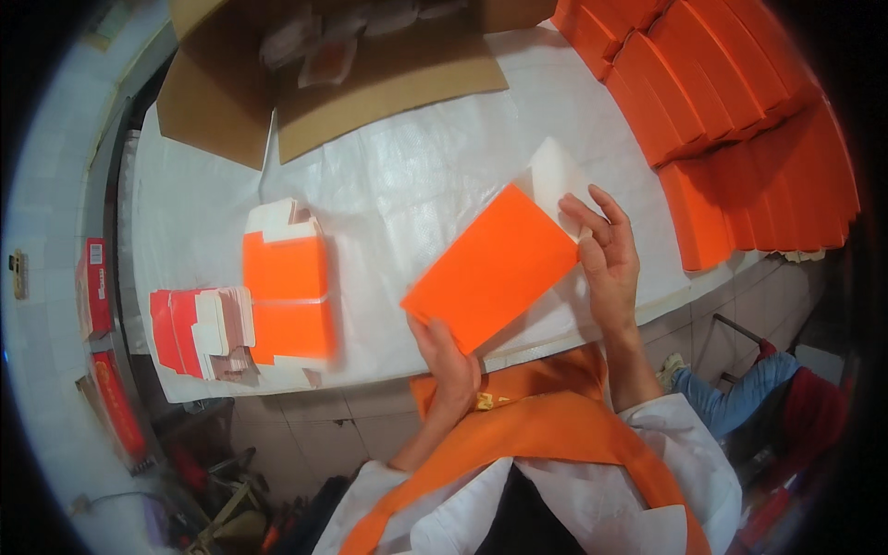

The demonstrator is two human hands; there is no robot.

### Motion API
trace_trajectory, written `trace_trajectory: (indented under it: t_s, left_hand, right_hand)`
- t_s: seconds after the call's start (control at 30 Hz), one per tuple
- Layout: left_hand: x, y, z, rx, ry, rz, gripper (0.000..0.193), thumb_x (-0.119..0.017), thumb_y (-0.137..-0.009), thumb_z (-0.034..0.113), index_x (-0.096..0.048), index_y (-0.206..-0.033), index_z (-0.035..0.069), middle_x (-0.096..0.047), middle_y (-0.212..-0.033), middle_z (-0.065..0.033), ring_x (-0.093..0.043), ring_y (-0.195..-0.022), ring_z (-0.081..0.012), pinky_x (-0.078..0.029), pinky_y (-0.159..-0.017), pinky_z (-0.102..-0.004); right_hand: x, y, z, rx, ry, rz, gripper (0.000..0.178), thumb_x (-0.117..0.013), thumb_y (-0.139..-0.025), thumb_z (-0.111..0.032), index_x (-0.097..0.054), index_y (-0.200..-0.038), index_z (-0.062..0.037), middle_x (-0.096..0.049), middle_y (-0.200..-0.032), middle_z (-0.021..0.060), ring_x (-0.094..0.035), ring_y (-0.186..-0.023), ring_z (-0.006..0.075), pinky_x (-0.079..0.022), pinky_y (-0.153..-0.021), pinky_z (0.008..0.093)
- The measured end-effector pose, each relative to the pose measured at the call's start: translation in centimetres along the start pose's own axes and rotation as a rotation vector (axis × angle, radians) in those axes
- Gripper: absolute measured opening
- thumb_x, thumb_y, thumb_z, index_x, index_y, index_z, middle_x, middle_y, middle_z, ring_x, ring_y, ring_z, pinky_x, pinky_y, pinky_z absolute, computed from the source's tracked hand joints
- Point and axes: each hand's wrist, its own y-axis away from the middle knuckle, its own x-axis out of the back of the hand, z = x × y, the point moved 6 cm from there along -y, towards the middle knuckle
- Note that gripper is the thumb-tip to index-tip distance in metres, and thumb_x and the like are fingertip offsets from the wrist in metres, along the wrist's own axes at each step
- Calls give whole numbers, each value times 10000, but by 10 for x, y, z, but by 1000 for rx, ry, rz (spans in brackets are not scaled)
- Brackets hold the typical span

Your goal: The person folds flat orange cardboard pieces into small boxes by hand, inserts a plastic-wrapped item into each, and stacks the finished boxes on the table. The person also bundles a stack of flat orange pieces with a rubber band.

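An orange carton point(495, 264) is tilted above the white-covered table, with a white flap point(558, 180) standing out from its far right end. Its near left end rests in my left hand point(446, 359), whose fingers go under the carton and are partly hidden. My right hand point(610, 264) is at the flap end, thumb by the carton's corner and bent fingers against the white flap. To the left lies a stack of flat orange cartons point(287, 296) with white flaps. Beside it is a stack of red and white flat cartons point(185, 333).
An open cardboard box point(388, 97) with small clear packets point(328, 60) inside stands at the back left. Rows of filled-out orange cartons point(712, 83) are piled at the right. Another person's leg in jeans point(749, 393) shows beyond the table's right front edge.
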Motion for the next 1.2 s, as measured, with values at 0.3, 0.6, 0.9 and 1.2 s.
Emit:
trace_trajectory:
  t_s: [0.3, 0.6, 0.9, 1.2]
  left_hand:
    - [19, 39, -37, 199, -203, -274, 599, -429, -927, 189, -84, -1395, 50, -297, -1360, -113, -337, -1228, -203, -294, -1006, -330]
    - [-16, 20, 25, -226, -670, -683, 581, -606, -779, 100, -380, -1311, 42, -304, -1364, -166, -343, -1243, -274, -338, -971, -346]
    - [-23, 18, 28, -286, -617, -751, 216, -614, -738, 18, -552, -945, 11, -477, -1201, -167, -540, -982, -236, -399, -885, -296]
    - [-35, 23, 35, -474, -363, -575, 292, -690, -709, 35, -463, -892, 40, -528, -1012, -118, -516, -952, -215, -416, -886, -346]
  right_hand:
    - [9, -1, -15, 135, 286, -292, 358, -616, -774, -19, -542, -1123, 13, -635, -831, 62, -610, -838, 123, -474, -753, 244]
    - [-5, 44, 22, 75, 164, -787, 356, -602, -788, 1, -531, -1136, 13, -635, -1007, 126, -625, -880, 172, -482, -773, 264]
    - [11, 65, 32, 351, 210, -316, 103, -473, -809, 21, -451, -722, -29, -381, -1287, 256, -443, -1166, 330, -331, -981, 434]
    - [1, 71, 55, 48, -329, -313, 248, -484, -792, 52, -369, -982, -59, -490, -1026, 127, -469, -1014, 227, -389, -898, 377]
